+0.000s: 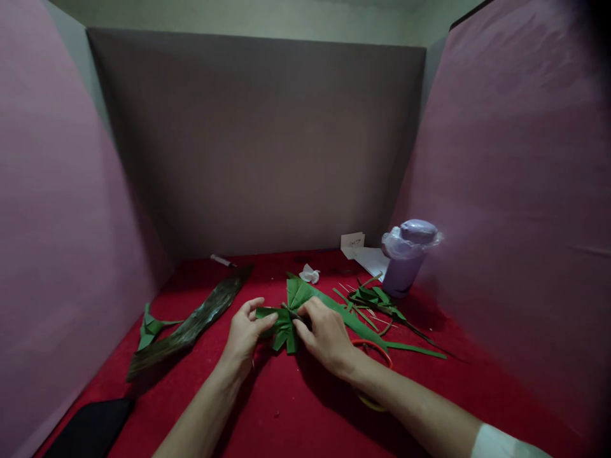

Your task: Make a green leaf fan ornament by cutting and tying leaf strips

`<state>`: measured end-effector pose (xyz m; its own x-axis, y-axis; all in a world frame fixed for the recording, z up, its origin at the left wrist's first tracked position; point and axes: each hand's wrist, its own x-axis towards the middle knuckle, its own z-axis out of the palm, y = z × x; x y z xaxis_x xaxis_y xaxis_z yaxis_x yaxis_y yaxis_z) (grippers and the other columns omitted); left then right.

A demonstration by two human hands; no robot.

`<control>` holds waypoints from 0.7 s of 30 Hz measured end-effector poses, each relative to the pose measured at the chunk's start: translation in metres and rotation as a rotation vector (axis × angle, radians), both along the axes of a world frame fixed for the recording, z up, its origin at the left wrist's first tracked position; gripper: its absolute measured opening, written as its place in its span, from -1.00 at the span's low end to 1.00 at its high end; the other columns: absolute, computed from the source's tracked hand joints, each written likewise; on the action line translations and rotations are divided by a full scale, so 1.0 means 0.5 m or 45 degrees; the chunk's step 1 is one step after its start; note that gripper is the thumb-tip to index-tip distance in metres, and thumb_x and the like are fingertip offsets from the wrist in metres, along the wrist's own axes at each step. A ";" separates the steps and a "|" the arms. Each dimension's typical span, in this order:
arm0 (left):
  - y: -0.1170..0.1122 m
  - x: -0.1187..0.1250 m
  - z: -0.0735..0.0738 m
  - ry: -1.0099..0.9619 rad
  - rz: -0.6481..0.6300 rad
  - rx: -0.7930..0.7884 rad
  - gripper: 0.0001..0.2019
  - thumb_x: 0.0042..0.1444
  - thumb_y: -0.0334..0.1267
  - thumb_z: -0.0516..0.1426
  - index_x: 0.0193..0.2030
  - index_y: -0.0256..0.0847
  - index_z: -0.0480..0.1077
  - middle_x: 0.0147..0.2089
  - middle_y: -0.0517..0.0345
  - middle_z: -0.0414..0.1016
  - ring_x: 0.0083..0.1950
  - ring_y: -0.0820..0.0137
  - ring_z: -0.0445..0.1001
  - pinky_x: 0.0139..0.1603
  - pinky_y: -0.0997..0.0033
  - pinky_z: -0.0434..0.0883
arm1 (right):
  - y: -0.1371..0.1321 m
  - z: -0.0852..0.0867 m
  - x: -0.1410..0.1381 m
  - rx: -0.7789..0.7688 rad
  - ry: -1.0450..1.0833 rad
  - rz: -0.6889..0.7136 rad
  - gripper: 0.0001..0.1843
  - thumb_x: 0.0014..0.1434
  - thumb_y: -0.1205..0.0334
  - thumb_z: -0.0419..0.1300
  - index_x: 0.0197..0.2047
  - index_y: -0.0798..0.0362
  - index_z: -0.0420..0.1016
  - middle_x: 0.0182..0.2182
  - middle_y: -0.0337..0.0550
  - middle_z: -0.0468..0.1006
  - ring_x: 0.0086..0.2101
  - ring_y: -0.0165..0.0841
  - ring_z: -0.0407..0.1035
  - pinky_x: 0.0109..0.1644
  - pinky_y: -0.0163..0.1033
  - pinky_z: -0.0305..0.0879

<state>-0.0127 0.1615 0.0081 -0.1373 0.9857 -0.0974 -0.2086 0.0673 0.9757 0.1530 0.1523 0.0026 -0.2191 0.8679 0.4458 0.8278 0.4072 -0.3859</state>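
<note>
Both of my hands are on a pleated green leaf piece (285, 332) whose folds fan out over the red cloth. My left hand (247, 331) pinches its left side between thumb and fingers. On the other side, my right hand (324, 327) has its fingers closed at the gathered middle, which they partly hide. Behind and right of that hand runs a long green leaf strip (360, 326). Beside my right wrist lie the handles of a pair of scissors (375, 346), one red-orange and one yellow, partly covered by the forearm.
A dark long leaf (205, 318) and a small folded green leaf piece (150, 329) lie left, near a syringe (222, 261). A white flower-like piece (309, 274), leaf scraps (377, 298), a purple tumbler (405, 267) and a paper card (352, 242) stand or lie farther back. A black object (90, 429) is front left.
</note>
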 end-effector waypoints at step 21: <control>-0.087 0.005 0.052 -0.243 -0.092 0.008 -0.67 -0.19 -0.29 0.31 -0.22 -0.31 0.45 -0.31 0.02 0.56 -0.34 0.34 0.50 -0.29 0.37 0.42 | -0.059 0.029 -0.020 0.219 0.404 0.287 -0.96 0.16 0.33 0.08 -0.32 0.05 0.34 -0.37 -0.15 0.39 -0.35 -0.34 0.31 -0.28 -0.27 0.21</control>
<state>-0.0104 0.1178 0.0340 -0.0460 0.9930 -0.1088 -0.3850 0.0829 0.9192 0.1432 0.1225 0.0170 -0.2233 0.7213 0.6556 0.5618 0.6449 -0.5182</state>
